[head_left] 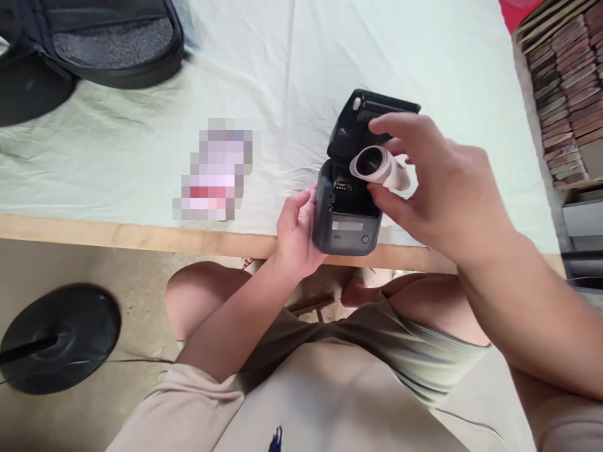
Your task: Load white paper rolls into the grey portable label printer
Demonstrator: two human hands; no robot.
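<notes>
A small dark grey printer (346, 223) stands at the near edge of the table with its lid (362, 122) flipped up and its paper bay exposed. My left hand (296, 232) grips the printer's left side. My right hand (433, 182) holds a white paper roll (377, 166) between thumb and fingers, just above the open bay, its hollow core facing me.
A pale cloth (330, 63) covers the wooden table. A blurred pink and white item (214, 172) lies to the printer's left. A black bag (108, 44) sits at the far left. Stacked bricks (570, 81) stand at right; a black round base (56, 336) rests on the floor.
</notes>
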